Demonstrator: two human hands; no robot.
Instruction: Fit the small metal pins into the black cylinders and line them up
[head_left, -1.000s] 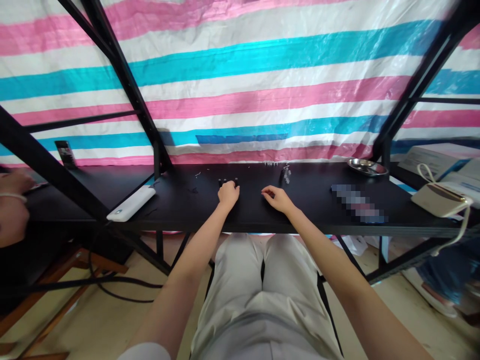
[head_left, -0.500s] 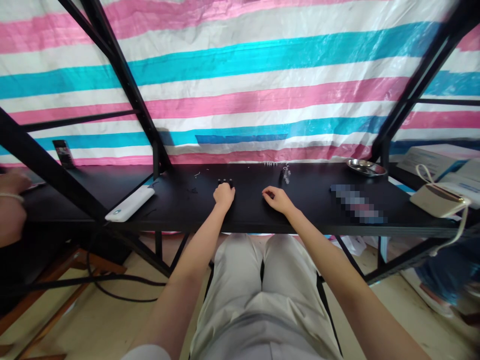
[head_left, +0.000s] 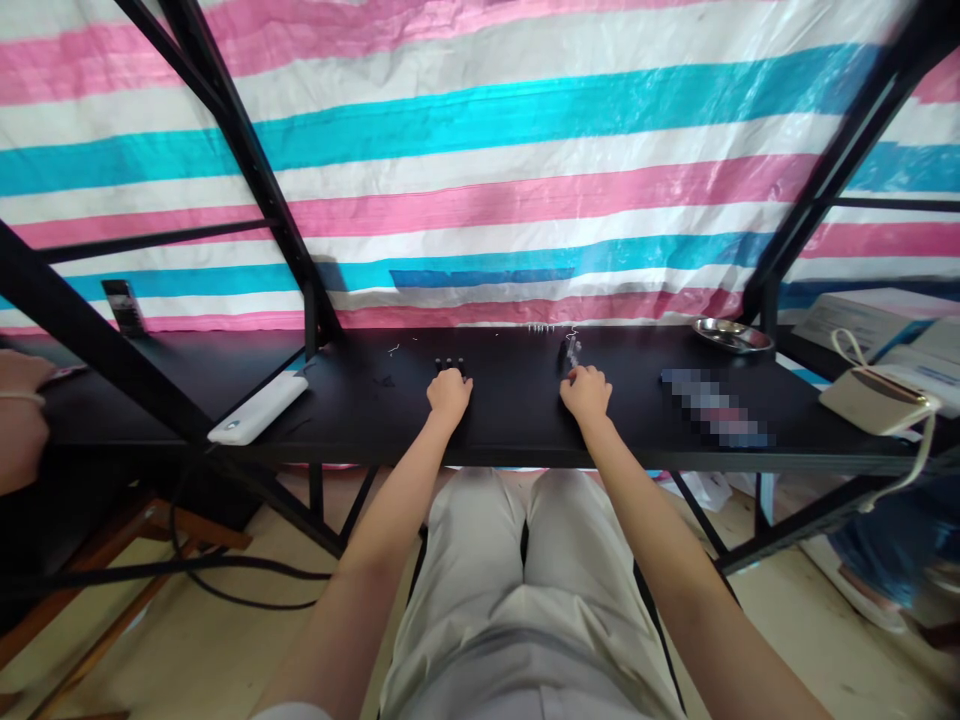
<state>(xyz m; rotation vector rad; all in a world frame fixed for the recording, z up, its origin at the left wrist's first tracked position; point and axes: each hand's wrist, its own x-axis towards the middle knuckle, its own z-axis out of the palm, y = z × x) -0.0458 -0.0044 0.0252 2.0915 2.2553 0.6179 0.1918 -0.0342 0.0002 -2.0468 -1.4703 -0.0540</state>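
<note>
We find a metal dish at right rear; black pieces upright at left hand, clear parts beyond right hand; neither grip can we tell.

Striped pink, white and turquoise plastic sheeting hangs behind the far edge of the black tabletop, catching light toward the right. Black metal posts slant near both far corners. Below the near left corner, a brown wooden frame stands on beige floor.

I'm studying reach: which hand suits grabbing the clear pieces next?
Probably the right hand: it is beside the clear pieces, while the left hand is farther, at a row of dark pieces.
</note>
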